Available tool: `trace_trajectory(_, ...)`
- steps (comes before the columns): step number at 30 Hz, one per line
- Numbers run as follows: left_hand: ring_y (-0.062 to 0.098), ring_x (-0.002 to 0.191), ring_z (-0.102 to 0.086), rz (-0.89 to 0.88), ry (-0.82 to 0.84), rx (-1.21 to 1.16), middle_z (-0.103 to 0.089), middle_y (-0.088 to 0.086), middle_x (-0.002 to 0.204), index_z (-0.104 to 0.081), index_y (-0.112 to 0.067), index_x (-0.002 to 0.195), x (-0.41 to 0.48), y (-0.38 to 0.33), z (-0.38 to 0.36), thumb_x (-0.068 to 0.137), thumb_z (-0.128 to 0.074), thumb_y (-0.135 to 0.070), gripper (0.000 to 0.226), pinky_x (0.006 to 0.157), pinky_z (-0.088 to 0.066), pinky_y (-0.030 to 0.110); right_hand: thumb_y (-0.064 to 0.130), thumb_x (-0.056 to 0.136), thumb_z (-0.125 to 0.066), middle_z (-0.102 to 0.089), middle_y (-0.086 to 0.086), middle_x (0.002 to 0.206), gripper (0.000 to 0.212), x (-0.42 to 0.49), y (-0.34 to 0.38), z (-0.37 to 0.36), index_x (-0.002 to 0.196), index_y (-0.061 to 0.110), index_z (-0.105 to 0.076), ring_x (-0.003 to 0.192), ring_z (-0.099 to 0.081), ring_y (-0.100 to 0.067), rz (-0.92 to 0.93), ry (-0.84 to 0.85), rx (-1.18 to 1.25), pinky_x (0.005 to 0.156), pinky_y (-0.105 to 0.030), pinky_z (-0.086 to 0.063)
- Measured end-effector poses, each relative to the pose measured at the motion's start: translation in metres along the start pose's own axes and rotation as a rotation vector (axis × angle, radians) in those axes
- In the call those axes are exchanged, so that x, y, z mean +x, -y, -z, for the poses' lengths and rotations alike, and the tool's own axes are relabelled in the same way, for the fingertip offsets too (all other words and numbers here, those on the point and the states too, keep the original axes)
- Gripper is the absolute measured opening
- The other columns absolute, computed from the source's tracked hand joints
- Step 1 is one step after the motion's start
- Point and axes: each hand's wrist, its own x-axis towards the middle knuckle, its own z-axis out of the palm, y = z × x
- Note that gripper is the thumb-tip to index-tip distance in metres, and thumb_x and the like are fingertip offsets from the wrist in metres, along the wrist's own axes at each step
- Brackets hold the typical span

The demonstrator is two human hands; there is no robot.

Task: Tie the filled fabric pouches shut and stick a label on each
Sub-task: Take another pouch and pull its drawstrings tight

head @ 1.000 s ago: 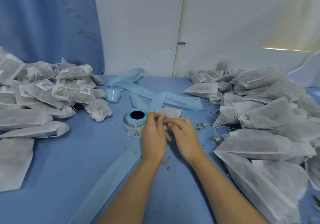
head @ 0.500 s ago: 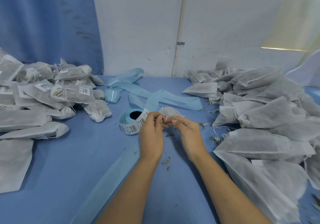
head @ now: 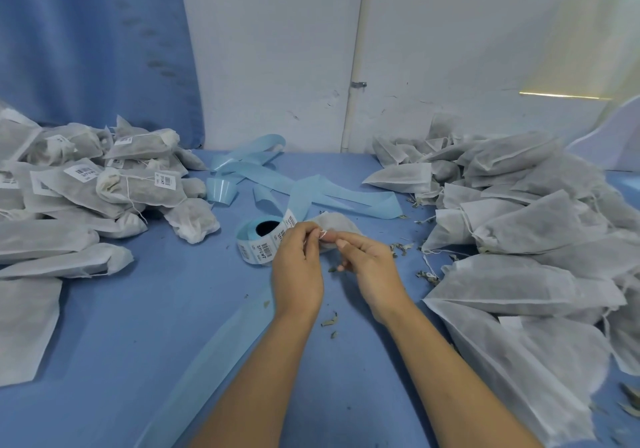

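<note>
On my feed both hands meet just above the blue table, fingertips almost touching. My left hand has its fingers curled and pinches the white drawstring. My right hand pinches the same string from the other side. The fabric pouch sits right behind the fingertips, beside the label roll, which lies just left of the left hand. Labelled pouches are piled at far left and unlabelled pouches at right. Spent blue backing strip curls behind the roll. Dried herb crumbs lie between my wrists.
</note>
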Motion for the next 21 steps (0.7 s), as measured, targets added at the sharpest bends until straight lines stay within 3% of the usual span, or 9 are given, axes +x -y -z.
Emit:
trace_trajectory(2,0.006,0.086,-0.053,0.017,-0.019,0.033,-0.061,-0.003,0.098,-0.065,-0.014,0.098,0.0021,0.0018,0.0008,0.098,-0.050,-0.018,0.015,0.072,-0.038,0.006,0.003,0.099,-0.044,-0.056,0.015,0.056,0.034,0.0013,-0.0015,0.0041,0.096,0.021,-0.073,0.055,-0.045,-0.004,-0.020,-0.008,-0.029,0.060,-0.013,-0.043)
trace_trajectory(4,0.004,0.085,-0.052,0.034,-0.024,0.041,-0.060,-0.003,0.099,-0.065,-0.013,0.098,0.0032,0.0030,0.0015,0.098,-0.051,-0.019,0.016,0.071,-0.036,0.004,0.005,0.099,-0.044,-0.048,0.008,0.053,0.032,0.0024,-0.0027,0.0079,0.099,0.018,-0.074,0.055,-0.042,-0.007,-0.046,-0.003,-0.008,0.060,-0.014,-0.043)
trace_trajectory(10,0.007,0.085,-0.054,0.071,-0.014,-0.028,-0.060,-0.001,0.096,-0.062,-0.012,0.093,0.0030,0.0011,0.0004,0.099,-0.050,-0.018,0.014,0.071,-0.038,0.005,0.004,0.097,-0.047,-0.060,-0.011,0.091,0.030,0.0021,-0.0006,0.0040,0.094,0.012,-0.076,0.056,-0.045,-0.007,-0.129,0.024,0.345,0.060,-0.019,-0.048)
trace_trajectory(17,0.009,0.085,-0.055,0.106,-0.004,-0.067,-0.062,0.000,0.094,-0.062,-0.014,0.091,0.0036,0.0023,-0.0004,0.098,-0.051,-0.020,0.014,0.070,-0.040,0.009,0.004,0.092,-0.048,-0.073,-0.003,0.100,0.024,0.0046,0.0014,0.0060,0.103,0.004,-0.069,0.052,-0.046,-0.005,-0.228,0.013,0.683,0.056,-0.017,-0.046)
trace_trajectory(21,0.011,0.083,-0.056,0.125,0.001,-0.062,-0.062,0.000,0.091,-0.062,-0.014,0.090,0.0044,0.0024,-0.0006,0.098,-0.050,-0.020,0.015,0.068,-0.040,0.010,0.010,0.079,-0.056,-0.073,-0.002,0.098,0.025,0.0054,0.0003,0.0075,0.093,0.008,-0.077,0.049,-0.045,-0.005,-0.275,0.035,0.793,0.054,-0.016,-0.047)
